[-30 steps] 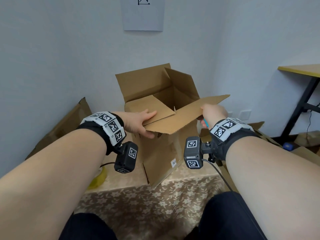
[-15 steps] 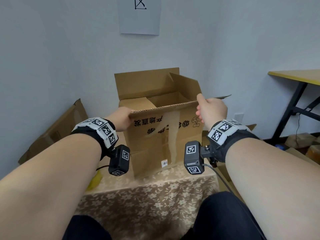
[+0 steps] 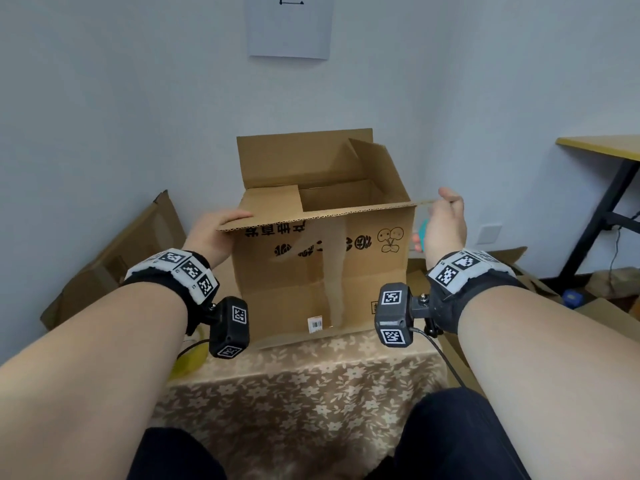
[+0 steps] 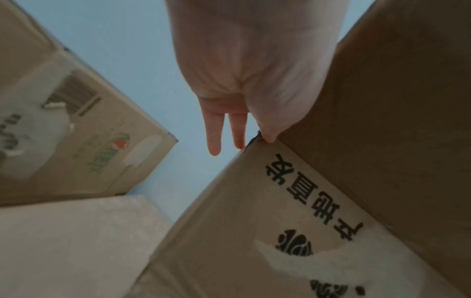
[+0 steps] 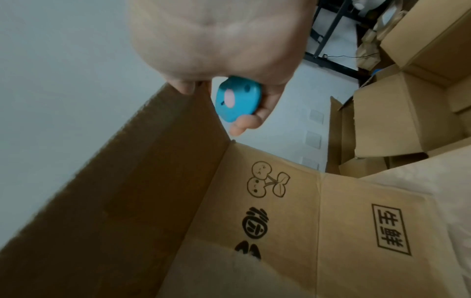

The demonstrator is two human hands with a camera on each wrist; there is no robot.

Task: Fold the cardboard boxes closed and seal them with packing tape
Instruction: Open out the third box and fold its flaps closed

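the box (image 3: pixel 322 265) stands upright on the table (image 3: pixel 304 382), right in front of you, top not closed yet. the near flap (image 3: pixel 311 214) sits about level, its raw corrugated edge facing you. the far flap (image 3: pixel 298 157) and right flap (image 3: pixel 377 171) stand up, and the left flap (image 3: pixel 270 199) is folded in under the near one. that order looks right for closing: short flaps first, long ones over them.

your left hand (image 3: pixel 214 233) holds the near flap's left end, thumb on top; the left wrist view shows 2 fingers (image 4: pixel 214 133) straight and clear of the card, so it looks like a light pinch to steady it. your right hand (image 3: pixel 445 223) is at the flap's right end, 1 finger touching the edge in the right wrist view, while the other fingers curl round a small blue tool (image 5: pixel 237 100), probably kept there for cutting tape later. no tape roll in view.

box is plain brown corrugated card, matte, stiff, black print and a cherry drawing (image 5: pixel 267 181) on the front, a pale stripe down the middle where old tape pulled off. the tool is smooth rounded plastic with a pink spot. the table cloth is beige with a floral pattern.

more boxes (image 3: pixel 114 265) lean left and lie at right.
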